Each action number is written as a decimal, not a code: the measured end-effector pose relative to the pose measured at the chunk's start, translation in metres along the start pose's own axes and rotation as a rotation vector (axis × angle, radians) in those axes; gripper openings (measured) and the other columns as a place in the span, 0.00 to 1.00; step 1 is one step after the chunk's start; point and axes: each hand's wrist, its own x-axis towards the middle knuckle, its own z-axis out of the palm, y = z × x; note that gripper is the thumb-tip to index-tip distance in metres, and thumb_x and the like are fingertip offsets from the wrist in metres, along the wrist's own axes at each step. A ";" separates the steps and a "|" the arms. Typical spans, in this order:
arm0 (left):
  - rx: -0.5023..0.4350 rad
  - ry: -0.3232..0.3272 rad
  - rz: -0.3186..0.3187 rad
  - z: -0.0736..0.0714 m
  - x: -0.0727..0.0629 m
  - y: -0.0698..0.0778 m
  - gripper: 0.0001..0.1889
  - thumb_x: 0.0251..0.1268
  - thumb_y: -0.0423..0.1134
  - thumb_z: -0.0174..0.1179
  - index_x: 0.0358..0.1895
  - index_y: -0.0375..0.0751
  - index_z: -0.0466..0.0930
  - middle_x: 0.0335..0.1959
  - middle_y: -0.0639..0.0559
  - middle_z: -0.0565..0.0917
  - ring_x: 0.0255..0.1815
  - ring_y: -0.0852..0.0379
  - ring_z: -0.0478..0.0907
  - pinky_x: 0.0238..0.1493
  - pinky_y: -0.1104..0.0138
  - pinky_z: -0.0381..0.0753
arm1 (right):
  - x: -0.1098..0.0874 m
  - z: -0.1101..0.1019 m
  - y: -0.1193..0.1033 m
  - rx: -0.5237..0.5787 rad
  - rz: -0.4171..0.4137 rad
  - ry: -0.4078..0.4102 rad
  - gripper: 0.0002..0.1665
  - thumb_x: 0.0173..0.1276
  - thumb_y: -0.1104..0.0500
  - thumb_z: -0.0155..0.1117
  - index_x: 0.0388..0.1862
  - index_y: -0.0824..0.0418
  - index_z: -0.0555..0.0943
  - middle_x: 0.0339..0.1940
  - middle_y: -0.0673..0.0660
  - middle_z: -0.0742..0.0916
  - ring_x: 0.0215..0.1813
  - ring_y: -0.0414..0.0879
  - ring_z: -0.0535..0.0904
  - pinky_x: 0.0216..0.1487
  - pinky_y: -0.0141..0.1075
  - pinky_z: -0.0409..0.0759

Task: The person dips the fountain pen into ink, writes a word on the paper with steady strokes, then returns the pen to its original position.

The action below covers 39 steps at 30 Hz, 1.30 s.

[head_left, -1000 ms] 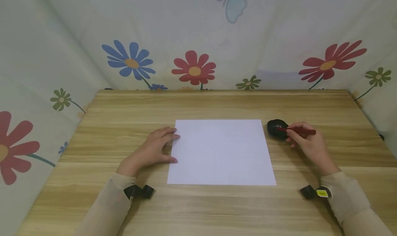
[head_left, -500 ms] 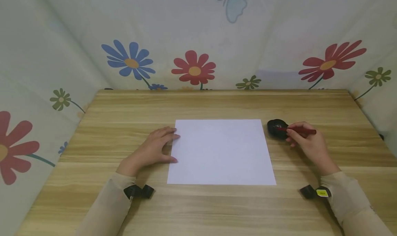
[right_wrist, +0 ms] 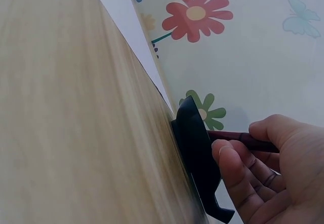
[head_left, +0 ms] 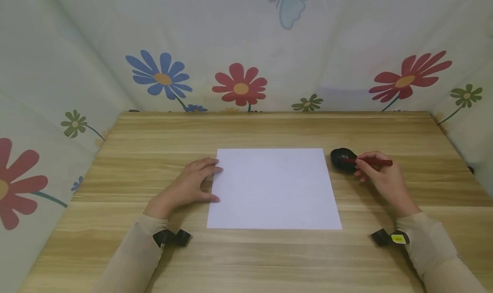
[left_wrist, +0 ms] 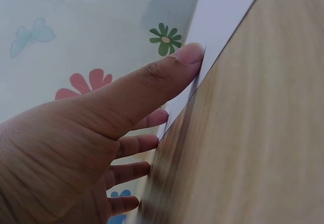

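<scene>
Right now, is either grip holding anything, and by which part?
The right grip pinches a dark red stick partway along its shaft, nearer the end at the black object. The left grip holds nothing, resting at the white paper's edge.

Dim, even light mutes the head view; soft shadows lie on the worktop [head_left: 277, 258] beside both sleeves [head_left: 127, 256]. The white paper [head_left: 273, 189] is brightest; the worktop's grain blurs in both wrist views.

Free passage over paper [head_left: 274, 188]; obstacle just right: black dish [head_left: 340, 162].
</scene>
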 end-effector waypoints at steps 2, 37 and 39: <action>-0.001 0.001 -0.001 0.000 0.000 0.001 0.43 0.43 0.56 0.74 0.66 0.42 0.71 0.73 0.43 0.64 0.76 0.39 0.55 0.74 0.40 0.52 | 0.000 0.000 0.000 -0.002 0.003 -0.001 0.06 0.68 0.65 0.60 0.41 0.67 0.76 0.23 0.38 0.84 0.23 0.34 0.82 0.21 0.27 0.81; 0.004 0.011 0.002 0.002 0.000 -0.003 0.43 0.43 0.56 0.74 0.66 0.43 0.71 0.73 0.44 0.64 0.76 0.40 0.55 0.74 0.41 0.52 | 0.002 -0.001 -0.007 0.296 -0.048 0.065 0.03 0.70 0.67 0.56 0.41 0.63 0.76 0.26 0.45 0.88 0.23 0.37 0.85 0.18 0.29 0.80; 0.003 0.012 0.000 0.002 -0.001 -0.003 0.43 0.43 0.56 0.74 0.66 0.43 0.71 0.73 0.44 0.64 0.75 0.40 0.55 0.74 0.41 0.52 | 0.002 -0.001 -0.010 0.349 -0.060 0.066 0.04 0.71 0.66 0.55 0.42 0.67 0.75 0.27 0.47 0.89 0.24 0.39 0.85 0.18 0.29 0.80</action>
